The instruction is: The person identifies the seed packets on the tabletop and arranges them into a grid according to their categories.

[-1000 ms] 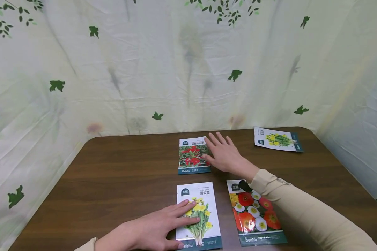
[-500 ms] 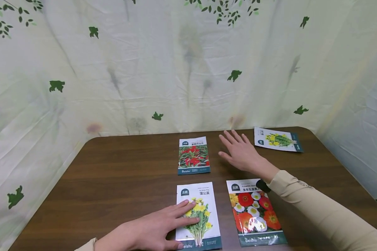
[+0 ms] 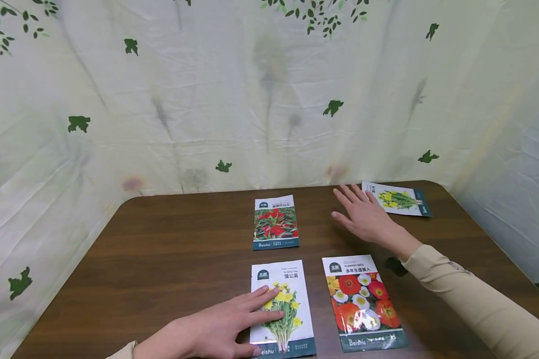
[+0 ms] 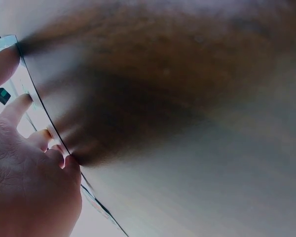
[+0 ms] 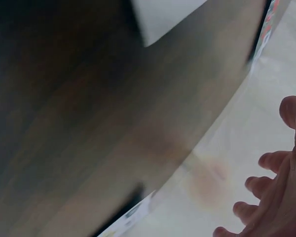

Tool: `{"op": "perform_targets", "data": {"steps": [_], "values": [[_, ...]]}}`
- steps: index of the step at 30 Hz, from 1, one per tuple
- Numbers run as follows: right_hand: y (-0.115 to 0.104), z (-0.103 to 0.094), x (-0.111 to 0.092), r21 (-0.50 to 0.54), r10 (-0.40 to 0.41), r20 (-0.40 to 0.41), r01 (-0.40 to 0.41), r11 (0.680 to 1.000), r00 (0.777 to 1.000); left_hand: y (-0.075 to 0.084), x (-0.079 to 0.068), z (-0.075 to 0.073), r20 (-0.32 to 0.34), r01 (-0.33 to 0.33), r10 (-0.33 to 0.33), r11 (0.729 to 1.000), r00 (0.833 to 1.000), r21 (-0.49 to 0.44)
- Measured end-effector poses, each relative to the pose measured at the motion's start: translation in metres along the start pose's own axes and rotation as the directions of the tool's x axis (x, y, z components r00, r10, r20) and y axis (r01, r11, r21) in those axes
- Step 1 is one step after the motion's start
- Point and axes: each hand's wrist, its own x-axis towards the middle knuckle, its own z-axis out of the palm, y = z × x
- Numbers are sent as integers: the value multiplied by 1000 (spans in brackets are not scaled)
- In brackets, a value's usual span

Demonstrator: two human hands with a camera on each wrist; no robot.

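My left hand (image 3: 220, 324) rests with spread fingers on a seed packet picturing yellow dandelions (image 3: 292, 299) near the front of the table. Toward the back right, my right hand (image 3: 370, 217) hovers above the wood with its fingers extended and holds nothing. Its fingertips overlap the left edge of another yellow-flower seed packet (image 3: 400, 198), which lies turned sideways; the head view does not settle whether they touch. In the right wrist view the fingers (image 5: 274, 160) appear raised off the surface.
A seed packet with red flowers (image 3: 276, 224) lies at the back middle. Nearer, a poppy seed packet (image 3: 364, 304) lies right of the dandelion one. The brown wooden table (image 3: 170, 249) ends at a white leaf-printed curtain (image 3: 184, 99).
My right hand has moved right, from the red-flower packet's edge to the sideways packet at the back right. My left hand and the packets have stayed in place.
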Motion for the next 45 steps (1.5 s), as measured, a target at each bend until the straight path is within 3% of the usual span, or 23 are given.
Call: {"op": "perform_targets", "data": {"steps": [15,23,36,45], "values": [[47,-11,-14,57,30,-4,-29,998,1000,1,-1,0,-41,-54,57,996,998,75],[76,-14,-15,107,27,18,-29,994,999,1,-1,0,-34,-53,55,996,998,67],[123,-16,-15,63,-11,52,8,998,999,0,0,0,-29,-63,65,995,997,73],[141,-14,-17,71,-34,61,30,997,998,0,0,0,-34,-65,68,994,997,87]]}}
